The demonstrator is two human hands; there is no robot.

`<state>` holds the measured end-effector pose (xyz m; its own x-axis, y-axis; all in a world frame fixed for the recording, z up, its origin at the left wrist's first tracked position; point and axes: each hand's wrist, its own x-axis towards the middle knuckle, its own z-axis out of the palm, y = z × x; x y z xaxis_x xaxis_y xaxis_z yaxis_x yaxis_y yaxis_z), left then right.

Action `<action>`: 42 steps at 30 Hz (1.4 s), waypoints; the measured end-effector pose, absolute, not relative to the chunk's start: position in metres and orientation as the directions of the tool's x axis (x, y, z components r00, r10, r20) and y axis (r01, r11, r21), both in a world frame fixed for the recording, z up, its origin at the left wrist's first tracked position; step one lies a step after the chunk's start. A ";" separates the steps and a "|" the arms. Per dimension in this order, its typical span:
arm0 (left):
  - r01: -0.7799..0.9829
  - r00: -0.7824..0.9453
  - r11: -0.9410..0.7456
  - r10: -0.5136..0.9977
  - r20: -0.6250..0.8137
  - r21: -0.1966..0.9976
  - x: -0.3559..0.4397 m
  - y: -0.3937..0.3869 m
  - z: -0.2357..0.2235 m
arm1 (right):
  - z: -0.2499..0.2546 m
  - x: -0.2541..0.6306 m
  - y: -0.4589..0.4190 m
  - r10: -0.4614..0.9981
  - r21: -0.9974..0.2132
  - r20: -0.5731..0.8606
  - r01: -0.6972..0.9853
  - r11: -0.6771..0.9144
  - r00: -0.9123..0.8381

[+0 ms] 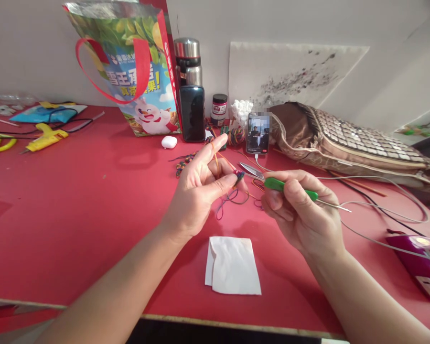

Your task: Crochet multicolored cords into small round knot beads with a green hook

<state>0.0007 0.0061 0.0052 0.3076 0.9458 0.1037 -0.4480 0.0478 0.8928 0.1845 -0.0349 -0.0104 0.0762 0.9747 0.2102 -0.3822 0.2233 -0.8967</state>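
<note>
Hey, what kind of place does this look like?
Probably a craft corner, perhaps at home: the left hand holds multicoloured thread work, a ball of thread sits beyond, and a yellow glue gun lies on the red tabletop.

Over the middle of the bench [103,229], the left hand [193,198] holds yarn work [239,176], and the right hand [310,210], just beside it, holds a hook [273,184]. Nearer the viewer, a paper [234,267] lies between the forearms. Behind the left hand, an earbud case [169,142] lies before a shopping bag [154,117]. Right of the bag, a phone [192,114] stands before a flask [188,48]. Further right are a jar [219,107], a yarn ball [236,137], then a second phone [257,136], with a handbag [372,134] to its right. A glue gun [46,138] lies far left; a power strip [406,251] sits far right.
</note>
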 end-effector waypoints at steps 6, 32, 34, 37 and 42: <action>-0.467 0.325 0.061 0.940 0.107 0.882 0.000 0.006 0.007 | -0.012 0.188 -0.034 0.969 -0.887 0.238 -0.389 0.247 0.073; -0.464 0.401 0.094 0.909 0.114 0.881 -0.005 0.008 0.007 | -0.010 0.199 -0.036 0.936 -0.905 0.337 -0.237 0.352 0.104; -0.452 0.404 0.087 0.907 0.117 0.888 -0.006 0.008 0.007 | -0.011 0.201 -0.036 0.932 -0.908 0.347 -0.212 0.361 0.099; -0.434 0.412 0.074 0.903 0.124 0.898 -0.006 0.009 0.007 | -0.012 0.204 -0.036 0.925 -0.906 0.371 -0.188 0.380 0.083; -0.404 0.431 0.080 0.895 0.112 0.911 -0.008 0.009 0.008 | -0.012 0.210 -0.035 0.927 -0.912 0.370 -0.165 0.374 0.058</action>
<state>-0.0077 0.0089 0.0075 0.4312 0.8953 0.1120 -0.4036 0.0804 0.9114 0.2097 -0.0351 -0.0116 0.0576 0.9272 0.3700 -0.1653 0.3744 -0.9124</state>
